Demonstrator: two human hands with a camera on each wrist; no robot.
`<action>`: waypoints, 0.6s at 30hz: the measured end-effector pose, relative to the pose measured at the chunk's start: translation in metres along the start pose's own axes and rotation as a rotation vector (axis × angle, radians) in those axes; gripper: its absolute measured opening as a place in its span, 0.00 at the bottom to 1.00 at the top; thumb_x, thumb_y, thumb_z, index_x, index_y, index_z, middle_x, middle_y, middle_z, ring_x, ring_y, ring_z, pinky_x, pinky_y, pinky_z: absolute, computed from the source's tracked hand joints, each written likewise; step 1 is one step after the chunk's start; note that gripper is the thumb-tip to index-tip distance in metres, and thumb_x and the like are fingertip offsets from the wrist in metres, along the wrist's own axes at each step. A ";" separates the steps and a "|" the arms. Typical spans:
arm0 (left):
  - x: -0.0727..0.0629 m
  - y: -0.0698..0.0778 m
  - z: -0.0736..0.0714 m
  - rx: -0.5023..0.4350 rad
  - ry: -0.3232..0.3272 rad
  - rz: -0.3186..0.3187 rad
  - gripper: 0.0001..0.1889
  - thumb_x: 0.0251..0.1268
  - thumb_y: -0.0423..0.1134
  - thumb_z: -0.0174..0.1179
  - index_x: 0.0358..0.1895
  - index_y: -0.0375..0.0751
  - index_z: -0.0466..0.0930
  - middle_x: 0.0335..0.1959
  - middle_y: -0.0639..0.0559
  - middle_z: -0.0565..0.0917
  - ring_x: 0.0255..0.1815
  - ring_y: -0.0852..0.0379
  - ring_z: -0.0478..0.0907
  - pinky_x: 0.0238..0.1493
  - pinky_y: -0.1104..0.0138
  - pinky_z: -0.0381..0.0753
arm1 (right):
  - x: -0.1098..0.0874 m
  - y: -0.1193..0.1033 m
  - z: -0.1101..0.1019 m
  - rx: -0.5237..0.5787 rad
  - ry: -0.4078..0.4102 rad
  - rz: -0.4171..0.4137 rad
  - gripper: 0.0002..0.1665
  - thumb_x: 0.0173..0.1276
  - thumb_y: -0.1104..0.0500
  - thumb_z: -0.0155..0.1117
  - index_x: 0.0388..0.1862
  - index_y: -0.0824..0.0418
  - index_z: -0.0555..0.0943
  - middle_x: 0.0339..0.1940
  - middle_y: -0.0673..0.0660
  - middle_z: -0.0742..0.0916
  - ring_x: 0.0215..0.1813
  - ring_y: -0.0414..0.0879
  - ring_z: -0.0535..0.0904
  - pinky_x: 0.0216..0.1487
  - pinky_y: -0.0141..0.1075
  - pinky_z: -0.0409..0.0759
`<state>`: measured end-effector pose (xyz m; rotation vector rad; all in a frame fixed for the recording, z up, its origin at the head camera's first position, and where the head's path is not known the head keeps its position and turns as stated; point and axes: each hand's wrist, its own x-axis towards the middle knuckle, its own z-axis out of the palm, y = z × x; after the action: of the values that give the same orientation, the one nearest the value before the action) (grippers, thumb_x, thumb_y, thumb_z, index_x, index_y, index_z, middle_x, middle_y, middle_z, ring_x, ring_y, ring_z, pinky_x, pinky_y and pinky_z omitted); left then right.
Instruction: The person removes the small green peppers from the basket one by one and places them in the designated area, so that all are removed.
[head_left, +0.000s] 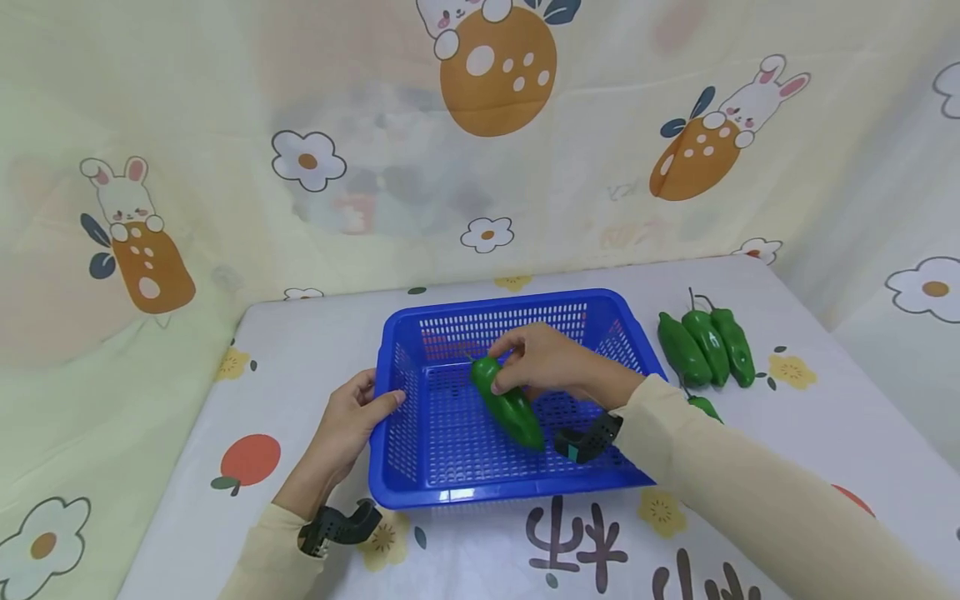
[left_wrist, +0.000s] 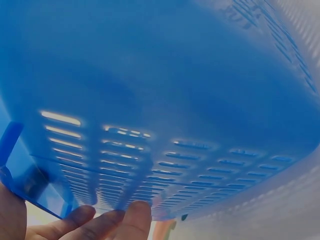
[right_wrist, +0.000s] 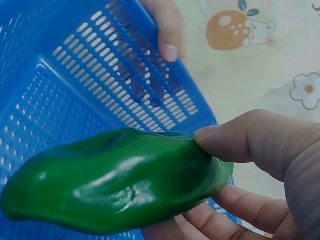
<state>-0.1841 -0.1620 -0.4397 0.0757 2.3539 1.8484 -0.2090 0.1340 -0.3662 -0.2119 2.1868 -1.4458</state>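
A blue plastic basket (head_left: 450, 492) with slotted walls stands on the table. My left hand (head_left: 351, 421) grips its left rim, thumb over the edge and fingers along the outer wall; in the left wrist view those fingers (left_wrist: 135, 220) lie against the slotted side. Over the basket, my right hand (head_left: 543, 360) pinches a green pepper (head_left: 512, 414) near its stem end, the tip slanting toward the front right. The right wrist view shows the thumb (right_wrist: 225, 140) on one side of the pepper and fingers beneath. Whether the pepper touches the basket floor I cannot tell.
Several green peppers (head_left: 708, 346) lie close together on the table right of the basket. Another pepper (head_left: 703, 407) is partly hidden by the right sleeve (head_left: 697, 450). A printed cloth (head_left: 375, 250) hangs behind the table, and a patterned tablecloth (head_left: 300, 367) covers it.
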 end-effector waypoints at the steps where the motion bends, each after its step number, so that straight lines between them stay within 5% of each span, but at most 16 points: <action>1: 0.000 0.000 0.000 0.002 0.001 0.000 0.24 0.75 0.39 0.63 0.69 0.33 0.73 0.56 0.34 0.86 0.53 0.42 0.87 0.54 0.54 0.88 | -0.002 0.001 -0.003 0.008 0.004 -0.001 0.29 0.62 0.66 0.74 0.62 0.69 0.80 0.43 0.63 0.86 0.42 0.51 0.88 0.45 0.47 0.91; 18: 0.000 -0.001 0.000 -0.004 0.003 0.000 0.24 0.76 0.39 0.62 0.69 0.32 0.72 0.57 0.33 0.85 0.54 0.42 0.86 0.56 0.53 0.88 | -0.040 0.008 -0.041 -0.009 0.088 -0.024 0.33 0.64 0.64 0.74 0.67 0.68 0.76 0.42 0.61 0.85 0.42 0.51 0.87 0.46 0.47 0.90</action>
<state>-0.1839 -0.1620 -0.4403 0.0728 2.3519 1.8550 -0.1936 0.1866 -0.3479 -0.1815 2.2682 -1.4841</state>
